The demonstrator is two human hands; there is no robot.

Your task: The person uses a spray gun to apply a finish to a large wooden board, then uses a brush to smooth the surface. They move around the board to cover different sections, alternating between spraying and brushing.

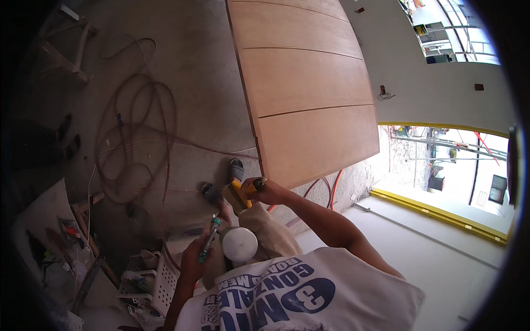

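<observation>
My left hand (193,260) is closed around a slim metallic tool with green ends (210,238); its exact kind I cannot make out. Out in front, my right hand (269,193) grips a yellow object with a dark tip (255,186), whose lower part shows beside the fingers. A white round lid or container top (239,244) sits between my hands, close to my body. Ahead and to the right of my right hand lies a large light-brown wooden panel (314,83) with dark grooves across it.
Loops of hose (165,124) lie on the concrete floor at the left. A white perforated basket (165,284) with assorted items stands at the lower left. An orange hose (334,190) runs by the panel's near edge. A yellow-framed opening (441,216) is at the right.
</observation>
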